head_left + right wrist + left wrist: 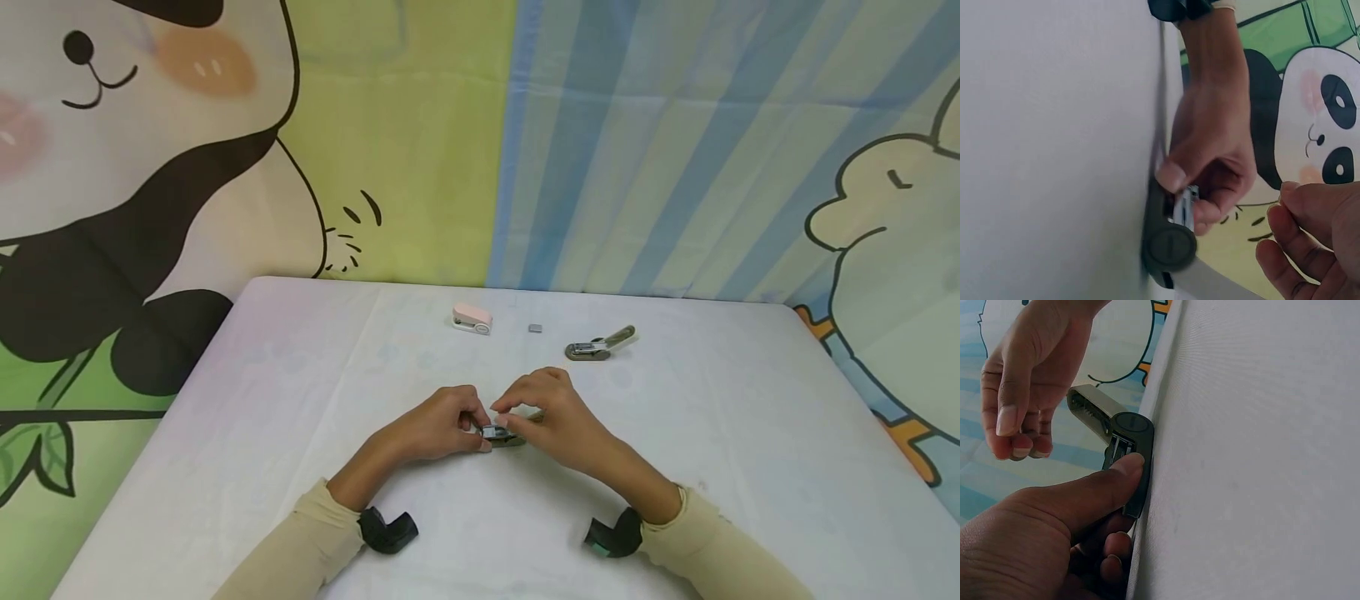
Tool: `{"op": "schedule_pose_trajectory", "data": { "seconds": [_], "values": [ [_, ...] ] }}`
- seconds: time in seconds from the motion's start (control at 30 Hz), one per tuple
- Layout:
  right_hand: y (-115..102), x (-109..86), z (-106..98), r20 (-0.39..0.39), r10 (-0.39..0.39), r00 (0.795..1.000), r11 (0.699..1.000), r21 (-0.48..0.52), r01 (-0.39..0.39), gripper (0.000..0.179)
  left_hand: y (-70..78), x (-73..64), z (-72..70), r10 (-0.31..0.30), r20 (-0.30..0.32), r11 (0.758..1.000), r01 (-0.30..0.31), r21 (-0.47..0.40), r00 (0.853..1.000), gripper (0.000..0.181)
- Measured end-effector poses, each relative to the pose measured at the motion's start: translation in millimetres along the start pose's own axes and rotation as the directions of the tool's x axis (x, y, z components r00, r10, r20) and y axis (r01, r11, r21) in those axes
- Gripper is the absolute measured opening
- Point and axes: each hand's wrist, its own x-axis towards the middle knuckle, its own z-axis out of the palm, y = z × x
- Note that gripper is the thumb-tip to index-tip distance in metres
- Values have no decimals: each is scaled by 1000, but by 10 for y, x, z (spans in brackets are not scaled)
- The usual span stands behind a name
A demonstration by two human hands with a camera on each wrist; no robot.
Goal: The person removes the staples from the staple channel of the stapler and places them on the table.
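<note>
A small dark green stapler lies on the white table with its lid swung up. My left hand grips the stapler's front end, thumb on top beside the metal staple channel and fingers underneath. Just above the stapler's hinge side hovers my right hand, apart from it. Its fingers are loosely bent, with the thumb close to the index finger; I see nothing between them. In the right wrist view, the left hand's thumb and fingers cover the stapler's far end.
Behind the hands, a pink stapler, a small grey block and a second, olive stapler with its lid raised sit on the white-covered table. A printed cloth hangs at the table's back edge.
</note>
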Motion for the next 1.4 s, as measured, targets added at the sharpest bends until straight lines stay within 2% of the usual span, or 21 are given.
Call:
{"op": "schedule_pose_trajectory", "data": {
  "seconds": [0.27, 0.4, 0.57, 0.77, 0.9, 1.1, 1.4],
  "values": [
    [36, -20, 110, 26, 2, 1000, 1000, -3, -2, 11, -1, -3, 19, -5, 1, 1000, 5, -13, 1000, 14],
    [50, -24, 99, 85, 48, 995, 998, -38, -45, 10, 7, -6, 19, -9, 1, 1000, 9, -20, 1000, 13],
    [45, -31, 96, 144, 116, 983, 986, -138, -96, 9, 1, -12, 22, -15, -3, 999, 15, -29, 1000, 14],
    [-6, -15, 118, 155, 162, 974, 950, -292, -112, 5, 4, -18, 22, -25, -4, 999, 25, -31, 1000, 13],
    [-21, -5, 140, 151, 184, 971, 930, -347, -123, 6, 4, -17, 24, -27, 2, 999, 27, -29, 1000, 13],
    [-27, 10, 150, 158, 187, 970, 922, -370, -118, 5, -3, -4, 25, -24, 3, 999, 24, -21, 1000, 13],
    [-14, 49, 150, 187, 184, 965, 931, -349, -110, 5, -11, -12, 12, -25, -3, 999, 24, -27, 1000, 12]
  ]
}}
